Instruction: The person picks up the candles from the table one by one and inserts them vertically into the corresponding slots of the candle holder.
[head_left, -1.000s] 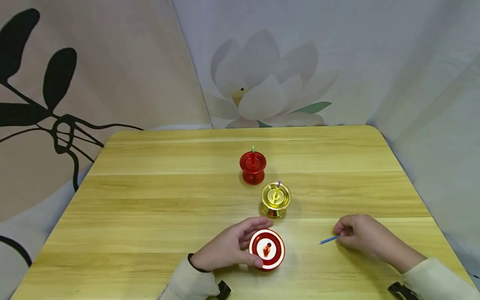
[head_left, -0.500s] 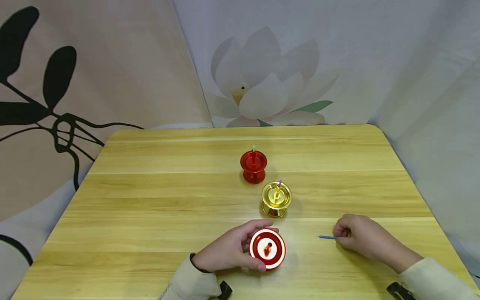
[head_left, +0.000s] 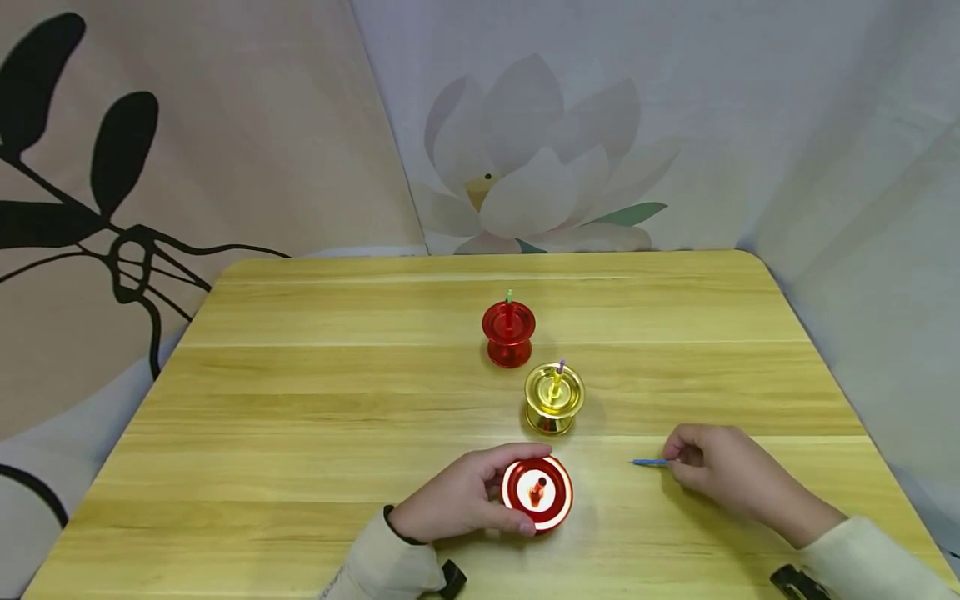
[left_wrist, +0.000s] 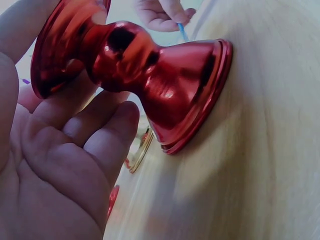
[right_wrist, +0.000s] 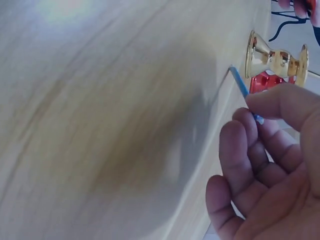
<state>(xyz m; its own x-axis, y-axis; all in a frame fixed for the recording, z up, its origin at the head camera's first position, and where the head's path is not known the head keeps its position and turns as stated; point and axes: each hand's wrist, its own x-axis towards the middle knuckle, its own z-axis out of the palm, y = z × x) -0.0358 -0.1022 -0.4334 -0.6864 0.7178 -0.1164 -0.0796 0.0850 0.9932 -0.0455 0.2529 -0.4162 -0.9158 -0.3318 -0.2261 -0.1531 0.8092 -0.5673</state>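
My left hand (head_left: 465,496) holds a shiny red candle holder (head_left: 537,493) by its top dish, thumb at the near rim and fingers at the far rim. In the left wrist view the holder's flared base (left_wrist: 180,95) is close over the wood. A short pin stands in the middle of its dish. To the right, my right hand (head_left: 731,467) pinches a thin blue candle (head_left: 648,462) between thumb and fingertips, its free end pointing left. The right wrist view shows the pinched end by the thumb (right_wrist: 280,102), the other fingers loosely curled.
Beyond the left hand stands a gold candle holder (head_left: 551,418) with a purple-tipped candle (head_left: 561,367). Behind it is another red candle holder (head_left: 510,352) with a green-tipped candle (head_left: 509,297). All are on a wooden table (head_left: 315,400) backed by printed cloth (head_left: 600,83).
The blue candle has swung from a slant to nearly level and shifted slightly up-left with the right hand. The left hand's index finger has settled along the far rim of the held holder.
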